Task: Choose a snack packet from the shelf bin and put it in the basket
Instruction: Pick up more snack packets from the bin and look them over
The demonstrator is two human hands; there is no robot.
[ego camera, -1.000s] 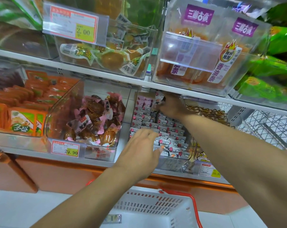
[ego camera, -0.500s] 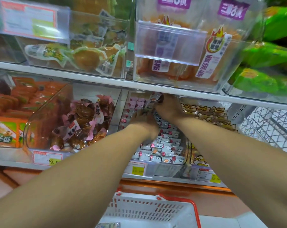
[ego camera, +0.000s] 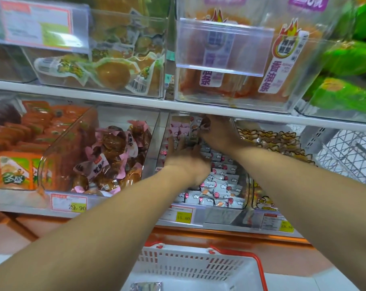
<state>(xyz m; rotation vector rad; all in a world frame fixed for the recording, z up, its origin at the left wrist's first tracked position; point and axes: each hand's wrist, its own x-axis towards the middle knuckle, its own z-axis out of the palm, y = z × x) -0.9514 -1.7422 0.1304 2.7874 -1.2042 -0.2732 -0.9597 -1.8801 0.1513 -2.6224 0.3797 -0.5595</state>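
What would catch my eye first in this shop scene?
Both hands, left and right, reach into the middle clear bin of small white snack packets on the lower shelf. Below waits a white basket with red handles.

Single view only: head-worn wide-angle, looking forward and slightly down at the shelving from close range. Both forearms run up from the bottom corners into the clear shelf bin (ego camera: 199,213) at centre frame. Upper shelf edge (ego camera: 115,101) bows from lens distortion. White basket (ego camera: 196,267) sits directly below the camera at the bottom edge, near. No second view, so nothing overlaps.
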